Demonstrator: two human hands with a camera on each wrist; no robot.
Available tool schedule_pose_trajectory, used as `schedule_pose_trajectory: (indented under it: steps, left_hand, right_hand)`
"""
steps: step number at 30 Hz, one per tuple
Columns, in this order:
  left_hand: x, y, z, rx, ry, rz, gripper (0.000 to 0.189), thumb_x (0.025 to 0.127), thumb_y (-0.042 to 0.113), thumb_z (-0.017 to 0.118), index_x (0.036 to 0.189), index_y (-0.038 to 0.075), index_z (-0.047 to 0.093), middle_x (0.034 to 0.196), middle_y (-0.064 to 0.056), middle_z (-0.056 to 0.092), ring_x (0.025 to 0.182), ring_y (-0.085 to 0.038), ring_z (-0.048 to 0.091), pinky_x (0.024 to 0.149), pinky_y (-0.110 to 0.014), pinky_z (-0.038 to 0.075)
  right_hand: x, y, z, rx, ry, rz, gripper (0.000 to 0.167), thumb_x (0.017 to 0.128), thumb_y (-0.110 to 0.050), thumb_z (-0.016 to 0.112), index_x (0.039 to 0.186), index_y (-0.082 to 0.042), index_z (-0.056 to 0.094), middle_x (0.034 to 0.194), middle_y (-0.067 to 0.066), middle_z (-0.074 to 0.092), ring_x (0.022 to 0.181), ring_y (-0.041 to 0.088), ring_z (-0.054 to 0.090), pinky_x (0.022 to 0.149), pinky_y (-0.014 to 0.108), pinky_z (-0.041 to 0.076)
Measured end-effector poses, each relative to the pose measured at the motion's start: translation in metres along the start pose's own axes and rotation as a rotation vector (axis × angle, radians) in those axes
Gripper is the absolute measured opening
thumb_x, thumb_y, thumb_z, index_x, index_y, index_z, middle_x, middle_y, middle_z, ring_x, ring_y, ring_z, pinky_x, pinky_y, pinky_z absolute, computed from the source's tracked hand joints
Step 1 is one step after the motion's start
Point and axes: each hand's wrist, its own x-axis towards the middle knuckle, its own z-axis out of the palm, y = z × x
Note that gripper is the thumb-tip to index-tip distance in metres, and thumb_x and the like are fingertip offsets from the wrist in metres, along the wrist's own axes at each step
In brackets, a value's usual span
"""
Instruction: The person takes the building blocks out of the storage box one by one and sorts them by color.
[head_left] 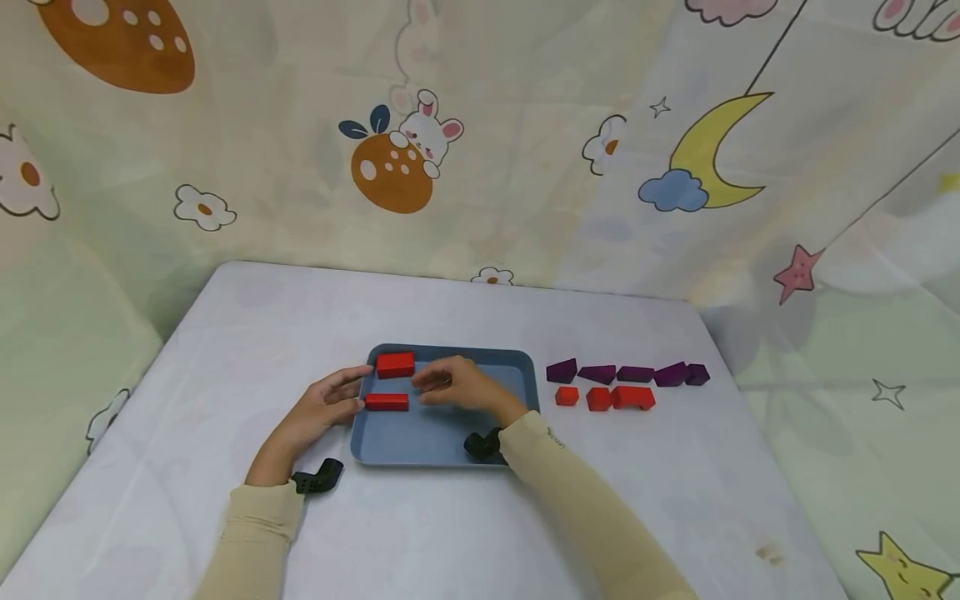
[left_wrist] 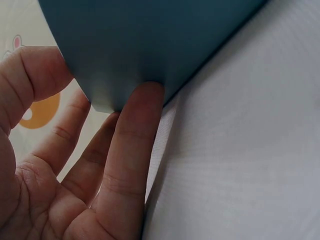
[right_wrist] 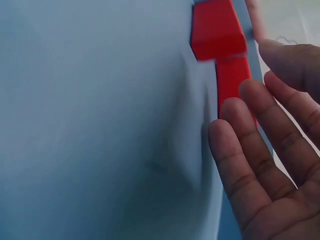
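Note:
A blue-grey tray (head_left: 442,446) lies on the table with two red blocks along its left side. The upper one is a thick red block (head_left: 395,365); below it, apart, lies a slimmer red bar (head_left: 387,402). My left hand (head_left: 318,412) is at the tray's left edge, its fairly straight fingers (left_wrist: 135,135) touching the outer wall. Above the tray, just right of the red blocks, hovers my right hand (head_left: 461,385), holding nothing. In the right wrist view its fingers (right_wrist: 235,160) are extended and loosely spread, partly covering a red block (right_wrist: 231,80).
Right of the tray, a row of several purple blocks (head_left: 636,374) lies on the white table (head_left: 615,475). Below it are small red blocks (head_left: 599,399) and a red arch-shaped block (head_left: 633,397). Behind the table hangs a patterned cloth (head_left: 517,150).

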Motion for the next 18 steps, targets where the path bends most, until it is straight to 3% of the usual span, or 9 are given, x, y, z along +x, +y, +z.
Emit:
schedule_pose_trajectory:
  steps: [7,13,18]
  left_hand:
    - [-0.001,0.0,0.001,0.024,0.003,-0.016,0.064,0.105,0.012,0.066,0.164,0.003,0.044,0.169,-0.029,0.037,0.154,-0.05,0.039,0.101,-0.043,0.057]
    - [-0.001,0.0,0.0,0.022,0.005,-0.008,0.064,0.105,0.011,0.066,0.164,0.002,0.043,0.168,-0.029,0.038,0.153,-0.05,0.039,0.099,-0.039,0.058]
    - [-0.001,0.001,0.0,0.014,0.005,-0.01,0.064,0.105,0.01,0.065,0.164,0.002,0.043,0.169,-0.029,0.037,0.154,-0.05,0.039,0.098,-0.039,0.059]
  right_hand:
    - [0.015,-0.002,0.018,-0.078,-0.017,0.027,0.036,0.094,-0.003,0.084,0.129,0.002,0.076,0.129,0.015,0.076,0.108,0.019,0.074,0.095,0.025,0.058]
    - [0.02,-0.01,0.025,-0.227,0.0,0.011,0.032,0.092,-0.008,0.087,0.122,-0.003,0.08,0.117,0.008,0.079,0.095,0.01,0.067,0.088,0.019,0.055]
    - [0.019,-0.009,0.025,-0.232,0.039,0.002,0.021,0.095,-0.003,0.082,0.116,-0.004,0.081,0.11,0.008,0.08,0.09,0.01,0.067,0.083,0.02,0.055]
